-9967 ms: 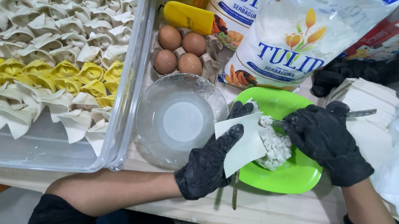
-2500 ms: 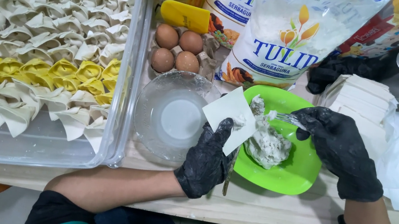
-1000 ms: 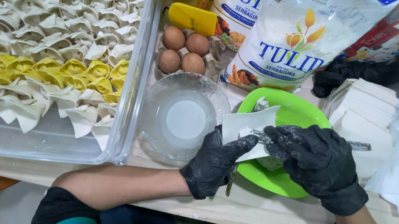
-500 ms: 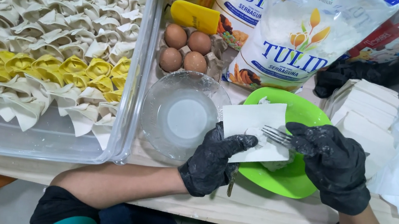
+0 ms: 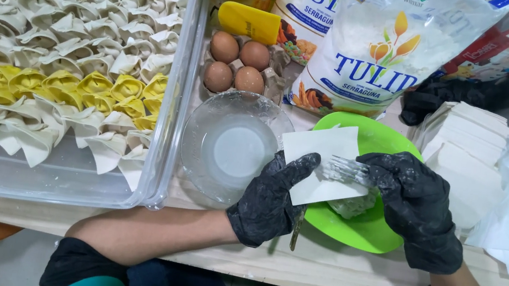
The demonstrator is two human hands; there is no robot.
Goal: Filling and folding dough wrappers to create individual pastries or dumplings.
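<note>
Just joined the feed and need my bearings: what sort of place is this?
Probably a kitchen or small food-prep table. A clear tray holds rows of folded dumplings, four eggs sit beside flour bags, and a wrapper stack waits nearby.

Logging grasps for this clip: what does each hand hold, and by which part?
The left hand holds a square white wrapper from beneath, thumb on its left edge. The right hand grips a clear plastic fork by its handle, tines over the wrapper.
</note>
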